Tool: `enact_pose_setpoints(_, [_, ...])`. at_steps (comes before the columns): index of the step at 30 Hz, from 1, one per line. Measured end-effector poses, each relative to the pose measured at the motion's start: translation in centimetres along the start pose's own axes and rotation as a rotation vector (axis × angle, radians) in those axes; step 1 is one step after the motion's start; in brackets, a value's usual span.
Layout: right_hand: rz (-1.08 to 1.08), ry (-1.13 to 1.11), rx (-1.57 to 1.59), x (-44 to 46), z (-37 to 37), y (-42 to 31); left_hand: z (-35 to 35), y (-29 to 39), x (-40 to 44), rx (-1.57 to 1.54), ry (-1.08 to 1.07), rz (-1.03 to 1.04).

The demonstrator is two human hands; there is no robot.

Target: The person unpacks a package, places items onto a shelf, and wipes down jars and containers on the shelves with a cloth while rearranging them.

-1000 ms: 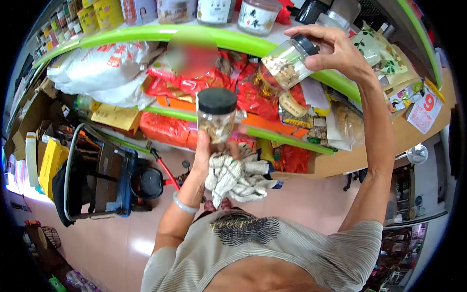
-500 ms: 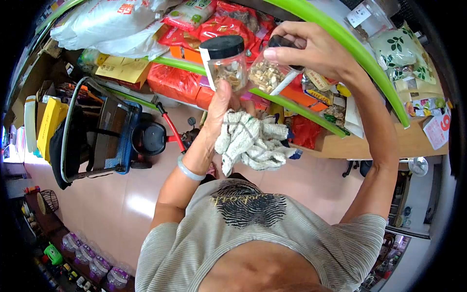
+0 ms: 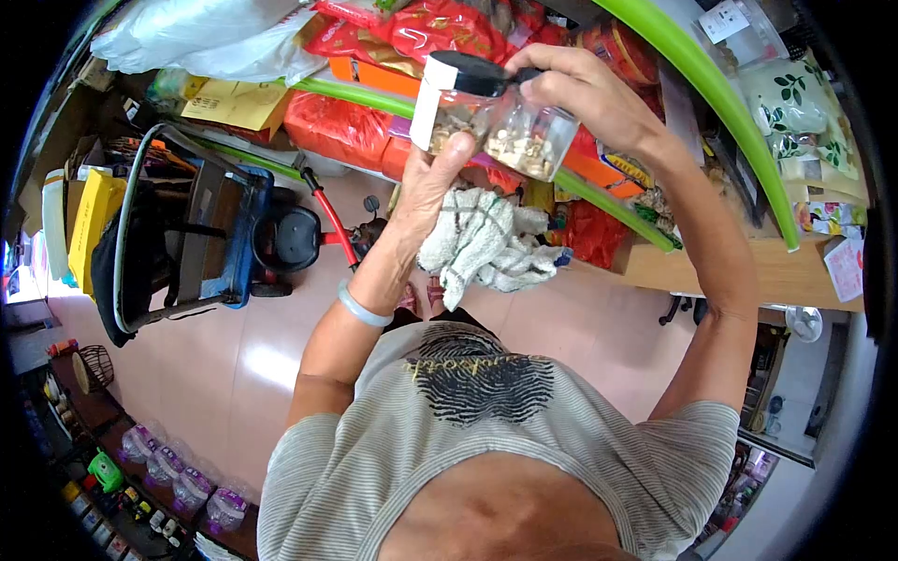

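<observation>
My left hand (image 3: 426, 187) is wrapped round the lower part of a clear jar (image 3: 458, 120) with a black lid and a white label; dried pieces show inside. White knitted gloves (image 3: 477, 229) with dark trim hang bunched under that hand, against its fingers. Up beside it, my right hand (image 3: 580, 89) grips a second clear jar (image 3: 528, 148) by its dark lid, mostly hidden by the fingers. Pale chopped bits lie in this tilted jar. The two jars touch or nearly touch, in front of the shelf.
Green-edged shelves (image 3: 645, 234) hold red packages (image 3: 337, 126), white plastic bags (image 3: 196, 37) and a yellow envelope (image 3: 234, 107). At left stands a blue cart (image 3: 238, 252) beside a red-handled ride-on (image 3: 327, 229). Plastic-wrapped purple items (image 3: 192, 486) sit at lower left.
Both jars have shifted slightly to the right, and the right one is tipped differently, its base now swung toward the right. The gloves have moved slightly up with my left hand.
</observation>
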State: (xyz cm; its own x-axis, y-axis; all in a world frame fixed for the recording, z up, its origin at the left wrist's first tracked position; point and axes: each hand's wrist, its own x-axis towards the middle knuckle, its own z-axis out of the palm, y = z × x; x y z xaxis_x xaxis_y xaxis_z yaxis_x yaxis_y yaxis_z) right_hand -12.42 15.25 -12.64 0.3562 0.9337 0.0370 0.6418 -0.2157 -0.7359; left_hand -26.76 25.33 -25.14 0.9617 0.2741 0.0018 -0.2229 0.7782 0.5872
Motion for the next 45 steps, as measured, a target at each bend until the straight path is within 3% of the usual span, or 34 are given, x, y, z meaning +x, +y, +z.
enact_pose_setpoints(2, [0.010,0.027,0.050,-0.1,0.4,1.1,-0.6,-0.3,0.2,0.160,0.059,0.021])
enact_pose_setpoints(8, [-0.075,0.126,-0.308,-1.2,0.5,2.6,-1.8,-1.4,1.0,0.454,0.023,0.039])
enact_pose_setpoints(14, [0.083,-0.198,-0.206,-4.2,0.0,2.3,-1.3,-2.3,-0.7,0.539,-0.118,-0.028])
enact_pose_setpoints(15, [0.058,-0.189,-0.268,-4.9,0.5,2.8,-1.5,-2.4,-1.1,0.551,-0.111,-0.125])
enact_pose_setpoints(18, [0.011,-0.187,-0.316,-6.6,1.9,4.7,-2.1,-3.0,-1.7,0.726,-0.121,-0.138])
enact_pose_setpoints(23, [0.099,-0.213,-0.257,-7.6,1.4,4.2,-2.6,-4.2,-1.2,0.686,-0.160,-0.121])
enact_pose_setpoints(25, [0.067,-0.165,-0.234,-7.9,1.3,4.3,-2.0,-3.7,-1.2,0.643,-0.164,-0.214])
enact_pose_setpoints(29, [0.020,-0.163,-0.179,-8.7,1.1,4.3,-1.9,-3.5,-1.1,0.670,-0.241,-0.206])
enact_pose_setpoints(36, [-0.052,-0.154,-0.352,-10.1,0.8,3.0,-0.8,-3.3,-1.7,0.733,-0.296,-0.184])
enact_pose_setpoints(39, [-0.188,-0.029,-0.473,-10.5,0.6,1.9,-0.4,-2.5,-1.8,0.820,-0.345,-0.090])
enact_pose_setpoints(45, [-0.311,0.160,-0.633,-10.5,-2.9,-2.4,-0.1,-0.3,-1.6,0.612,-0.317,-0.037])
